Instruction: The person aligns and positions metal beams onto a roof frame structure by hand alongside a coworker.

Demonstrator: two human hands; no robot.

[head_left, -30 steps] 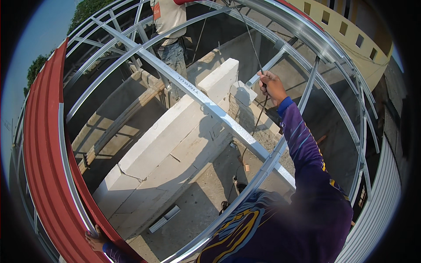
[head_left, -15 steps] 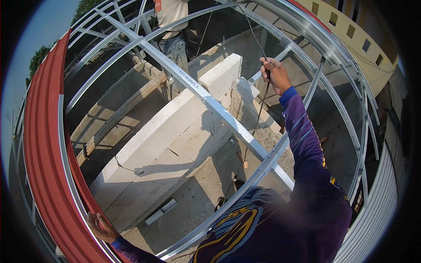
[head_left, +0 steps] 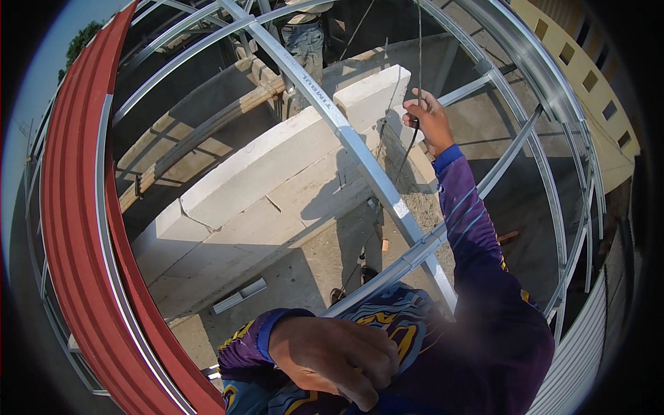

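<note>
Raised at the upper right, my right hand pinches a thin black cable between thumb and fingers. The cable runs up out of the picture above the hand, and its lower part hangs below. My left hand is in front of my chest, back of the hand up. Its fingers curl downward, and whatever they hold, if anything, is hidden. A galvanized steel beam crosses between my hands and the space below.
Ribbed red roofing sheets curve along the left. Steel roof members arch on the right. Below stand a white block wall and a concrete floor with a short metal channel. Another person stands beyond the wall.
My left hand has left the red roofing edge and moved right, in front of my chest. My right hand stays on the cable, slightly lower. The view has shifted a little.
</note>
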